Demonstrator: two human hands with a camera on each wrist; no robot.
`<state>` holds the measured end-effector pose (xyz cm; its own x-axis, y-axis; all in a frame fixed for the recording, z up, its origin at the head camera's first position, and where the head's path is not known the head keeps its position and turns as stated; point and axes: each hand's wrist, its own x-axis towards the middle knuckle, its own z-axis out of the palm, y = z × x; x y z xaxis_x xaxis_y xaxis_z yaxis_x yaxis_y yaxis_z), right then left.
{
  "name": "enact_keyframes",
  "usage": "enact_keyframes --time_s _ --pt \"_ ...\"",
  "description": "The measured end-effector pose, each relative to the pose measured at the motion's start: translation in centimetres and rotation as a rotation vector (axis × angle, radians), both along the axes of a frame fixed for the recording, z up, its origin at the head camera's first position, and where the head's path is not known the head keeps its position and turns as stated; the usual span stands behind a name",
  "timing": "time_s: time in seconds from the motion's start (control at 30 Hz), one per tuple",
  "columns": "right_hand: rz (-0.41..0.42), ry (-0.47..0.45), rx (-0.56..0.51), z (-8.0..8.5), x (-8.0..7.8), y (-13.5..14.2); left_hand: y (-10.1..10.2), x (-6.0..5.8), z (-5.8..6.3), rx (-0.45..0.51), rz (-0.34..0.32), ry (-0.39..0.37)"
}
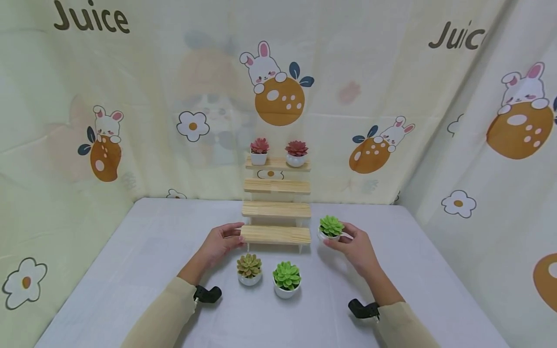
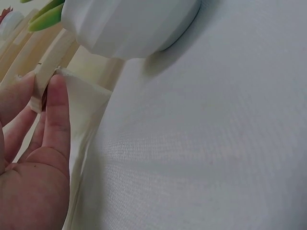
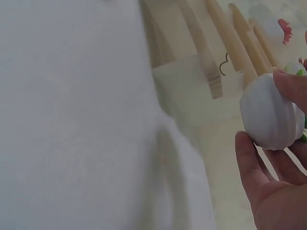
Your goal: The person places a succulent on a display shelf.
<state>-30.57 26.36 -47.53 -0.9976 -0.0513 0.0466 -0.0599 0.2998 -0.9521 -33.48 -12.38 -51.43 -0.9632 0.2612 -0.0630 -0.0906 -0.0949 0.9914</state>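
Note:
A tiered wooden stand point(image 1: 276, 235) rises at the back middle of the table. My left hand point(image 1: 219, 244) pinches the left end of its lowest board between thumb and fingers, as the left wrist view also shows. To the right of that board, my right hand point(image 1: 359, 251) grips a bright green potted succulent point(image 1: 331, 226) by its white pot point(image 3: 269, 112). In front of the stand are two more potted succulents, an olive one point(image 1: 249, 268) and a bright green one point(image 1: 287, 279).
On the top board stand a pink-red succulent point(image 1: 259, 151) in a square pot and a dark red one point(image 1: 297, 153) in a round pot. A white cloth covers the table point(image 1: 130, 270). Behind hangs a printed curtain point(image 1: 161, 82). Each wrist wears a black camera.

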Motion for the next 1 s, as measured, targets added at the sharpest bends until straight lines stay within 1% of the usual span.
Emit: enact_keyframes --time_s 0.03,0.07,0.17,0.23,0.27,0.3,0.43,0.67,0.87,1.0 --pt "0.001 0.002 -0.002 0.4 0.0 -0.2 0.0 0.0 0.0 0.000 -0.002 0.003" --pt "0.007 0.012 -0.001 0.9 0.1 -0.4 0.0 0.1 0.3 0.000 -0.006 0.003" --pt "0.025 0.038 -0.013 1.3 -0.3 -0.9 0.0 0.1 0.3 -0.007 0.000 0.008" --pt "0.031 0.049 -0.002 1.6 -0.5 -1.3 0.0 0.1 0.2 -0.011 0.001 0.010" --pt "0.035 0.059 0.002 1.6 -0.7 -1.4 0.0 0.1 0.3 -0.013 0.003 0.012" --pt "0.036 0.064 0.007 1.5 -1.0 -1.5 0.0 0.0 0.0 -0.015 0.008 0.015" --pt "0.044 0.092 0.009 2.1 -1.3 -2.4 0.0 -0.1 0.0 -0.018 0.011 0.009" --pt "0.082 0.151 -0.029 3.0 -1.7 -3.8 0.1 -0.1 -0.1 -0.025 0.023 0.002" --pt "0.095 0.165 -0.012 3.4 -2.4 -4.8 0.1 -0.1 0.0 -0.014 0.024 0.001" --pt "0.097 0.171 0.008 3.9 -2.6 -5.6 0.0 -0.1 -0.2 -0.013 0.013 0.022"
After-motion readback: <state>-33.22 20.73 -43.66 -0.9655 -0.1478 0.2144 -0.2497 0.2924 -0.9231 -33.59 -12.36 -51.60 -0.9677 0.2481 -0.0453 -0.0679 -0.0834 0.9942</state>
